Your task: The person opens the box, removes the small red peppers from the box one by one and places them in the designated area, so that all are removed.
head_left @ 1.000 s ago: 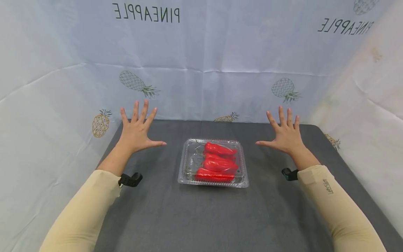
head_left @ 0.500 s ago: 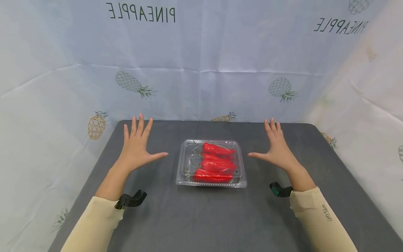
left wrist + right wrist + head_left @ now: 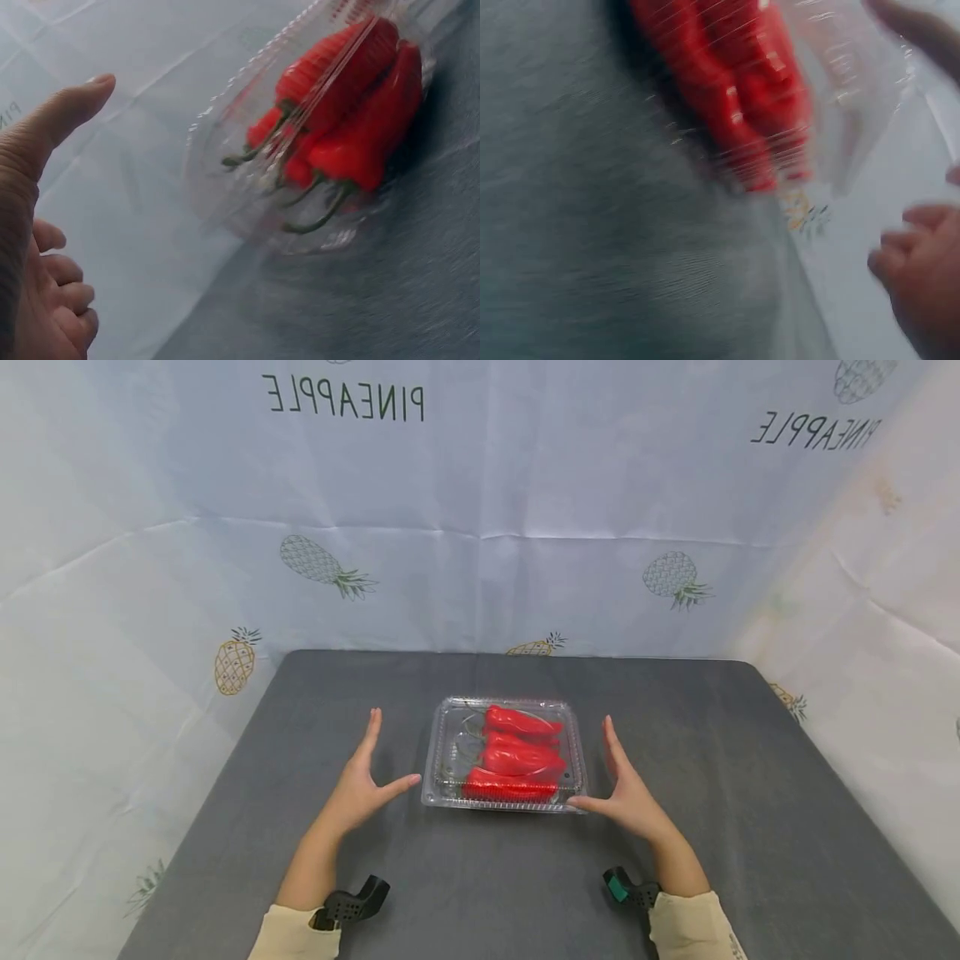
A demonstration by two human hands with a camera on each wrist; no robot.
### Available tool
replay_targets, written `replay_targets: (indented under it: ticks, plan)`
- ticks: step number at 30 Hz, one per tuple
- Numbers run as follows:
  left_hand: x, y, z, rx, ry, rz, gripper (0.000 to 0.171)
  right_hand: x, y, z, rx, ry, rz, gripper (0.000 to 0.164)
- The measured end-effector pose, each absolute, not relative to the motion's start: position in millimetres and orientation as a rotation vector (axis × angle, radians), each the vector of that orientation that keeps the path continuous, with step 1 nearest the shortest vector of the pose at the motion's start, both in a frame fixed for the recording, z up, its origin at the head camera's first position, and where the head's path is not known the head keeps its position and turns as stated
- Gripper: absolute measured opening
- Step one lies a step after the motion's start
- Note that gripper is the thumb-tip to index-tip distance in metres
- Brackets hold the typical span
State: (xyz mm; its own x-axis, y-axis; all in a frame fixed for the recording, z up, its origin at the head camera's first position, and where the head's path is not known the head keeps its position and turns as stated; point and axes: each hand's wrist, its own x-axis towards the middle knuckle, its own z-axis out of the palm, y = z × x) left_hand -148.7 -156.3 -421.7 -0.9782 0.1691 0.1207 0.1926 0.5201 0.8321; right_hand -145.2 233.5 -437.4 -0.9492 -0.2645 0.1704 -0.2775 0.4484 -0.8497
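A clear plastic clamshell box (image 3: 447,745) with several red peppers (image 3: 517,757) inside lies in the middle of the table; its lid appears closed. In the left wrist view the peppers (image 3: 364,142) show green stems. My left hand (image 3: 358,789) hovers just left of the box, thumb stretched towards its near left corner. On the other side is my right hand (image 3: 628,795), its thumb tip overlapping the near right corner in the head view; whether it touches, I cannot tell. Both hands hold nothing, thumbs spread from the fingers. The right wrist view is blurred.
The dark grey tabletop (image 3: 480,885) extends around the box. A white cloth (image 3: 480,485) with pineapple prints hangs behind and at both sides. Black wrist devices (image 3: 356,903) sit on both wrists, above the table.
Both hands have come down and inward, from wide apart with fingers fanned to close beside the box. The box has stayed in place.
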Motion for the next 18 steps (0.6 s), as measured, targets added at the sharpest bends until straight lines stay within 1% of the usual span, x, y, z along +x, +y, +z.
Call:
replay_targets:
  ticks: [5, 13, 18]
  plan:
    - [-143.5, -146.4, -442.2, -0.316, -2.575, -1.68, 0.101, -133.5, 226.8, -457.1, 0.566, -2.535, 1.719, 0.117]
    - [-140.4, -125.5, -467.3, -0.453, -2.456, -1.802, 0.097, -127.8, 216.1, -477.3, 0.566, -2.451, 1.783, 0.099]
    - [-137.6, -115.4, -477.6, -0.545, -2.457, -1.806, 0.096, -128.7, 214.1, -482.4, 0.603, -2.413, 1.791, 0.093]
